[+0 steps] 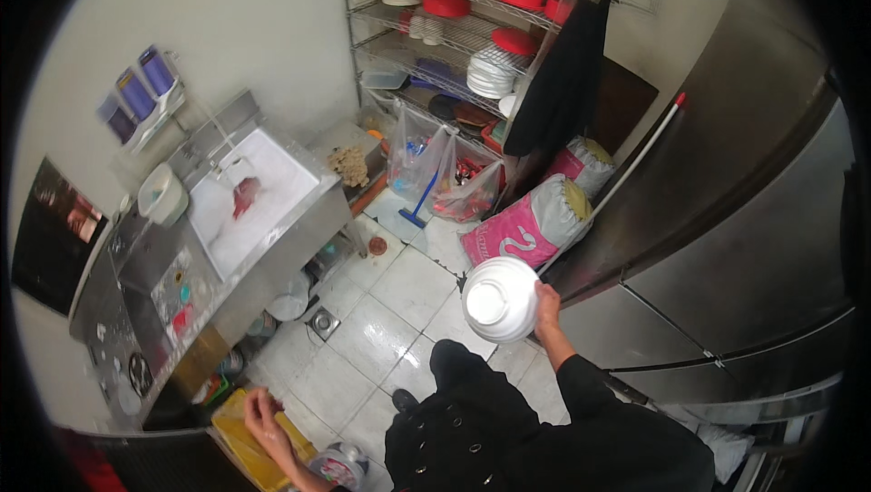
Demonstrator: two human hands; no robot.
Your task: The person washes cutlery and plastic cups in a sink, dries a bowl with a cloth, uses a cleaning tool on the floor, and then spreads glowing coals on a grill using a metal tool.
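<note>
A white bowl, perhaps the top one of a nested stack [502, 300], is in my right hand [548, 308], upside down with its foot ring facing me. My fingers close on its right rim, above the tiled floor. My left hand [264, 422] hangs at the lower left over a yellow crate [235, 427], fingers loosely bent and apart, with nothing in it. Farther off at the left, a steel sink [289, 175] is full of white suds, with a reddish thing in the foam.
A wire shelf rack [449, 12] holds plates and red containers. Below it stand plastic bags of waste [469, 185] and a blue squeegee [413, 217]. Pink-and-white sacks [520, 226] and a pole lean by the steel refrigerator [680, 254]. A drain [322, 324] lies in the floor.
</note>
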